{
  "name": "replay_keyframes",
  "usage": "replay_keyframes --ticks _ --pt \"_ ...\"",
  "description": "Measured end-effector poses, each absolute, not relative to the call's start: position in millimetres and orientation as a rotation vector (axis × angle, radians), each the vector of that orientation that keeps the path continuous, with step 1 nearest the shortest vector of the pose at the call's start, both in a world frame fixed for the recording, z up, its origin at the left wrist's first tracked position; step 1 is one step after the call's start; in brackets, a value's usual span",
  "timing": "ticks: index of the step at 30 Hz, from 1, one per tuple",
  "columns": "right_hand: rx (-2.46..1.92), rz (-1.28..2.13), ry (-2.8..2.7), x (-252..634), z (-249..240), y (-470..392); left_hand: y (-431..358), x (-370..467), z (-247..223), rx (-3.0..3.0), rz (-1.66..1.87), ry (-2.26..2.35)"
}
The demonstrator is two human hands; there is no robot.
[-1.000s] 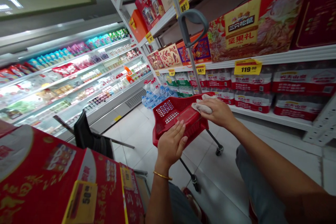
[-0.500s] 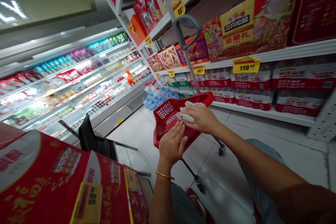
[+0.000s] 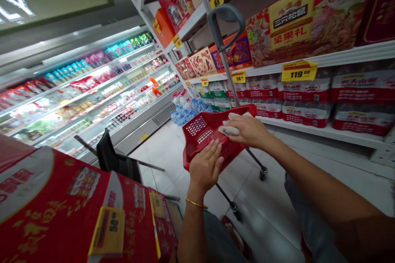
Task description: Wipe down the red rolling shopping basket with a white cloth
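A red plastic basket (image 3: 197, 148) with slotted walls sits on a wheeled metal frame in front of me. My right hand (image 3: 248, 130) is closed over a pale grey-white cloth (image 3: 231, 130) and presses it against the basket's near rim, toward the right. Flat on the same rim, further left, rests my left hand (image 3: 204, 168), its fingers stretched out and the thumb a little apart; it holds nothing. A gold bracelet (image 3: 196, 204) circles the left wrist. From the basket's far side rises a metal pole with a grey looped handle (image 3: 226, 26).
Shelves (image 3: 333, 59) with gift boxes and packs of bottled drinks stand on the right. Stacked red cartons (image 3: 61, 222) fill the lower left, beside a black chair (image 3: 115, 158). A lit refrigerated case (image 3: 101, 94) runs along the back. Caster wheels (image 3: 236, 210) stand on the tiles.
My right hand and the cloth have slid right along the basket rim, away from my left hand. The left hand stays flat on the rim. The whole view has shifted slightly.
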State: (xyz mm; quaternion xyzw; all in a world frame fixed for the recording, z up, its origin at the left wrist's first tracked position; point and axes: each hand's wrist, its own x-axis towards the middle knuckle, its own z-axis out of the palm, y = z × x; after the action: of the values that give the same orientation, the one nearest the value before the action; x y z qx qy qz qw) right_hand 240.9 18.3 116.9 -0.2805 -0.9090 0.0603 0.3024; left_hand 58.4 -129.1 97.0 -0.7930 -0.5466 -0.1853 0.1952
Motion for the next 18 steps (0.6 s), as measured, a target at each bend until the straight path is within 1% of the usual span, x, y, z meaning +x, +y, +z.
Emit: replay_keyframes --ticks 6,13,18 --pt "-0.825 0.165 -2.399 245.7 111.9 32.5 -125.9 58.9 96.7 -2.224 -0.528 -1.549" --pt "-0.911 0.086 -2.347 257.8 111.3 53.6 -123.8 60.8 98.1 -2.241 -0.545 -1.544" --pt "-0.831 0.084 -2.319 252.1 120.9 40.1 -123.4 61.8 96.8 -2.224 -0.566 -1.538"
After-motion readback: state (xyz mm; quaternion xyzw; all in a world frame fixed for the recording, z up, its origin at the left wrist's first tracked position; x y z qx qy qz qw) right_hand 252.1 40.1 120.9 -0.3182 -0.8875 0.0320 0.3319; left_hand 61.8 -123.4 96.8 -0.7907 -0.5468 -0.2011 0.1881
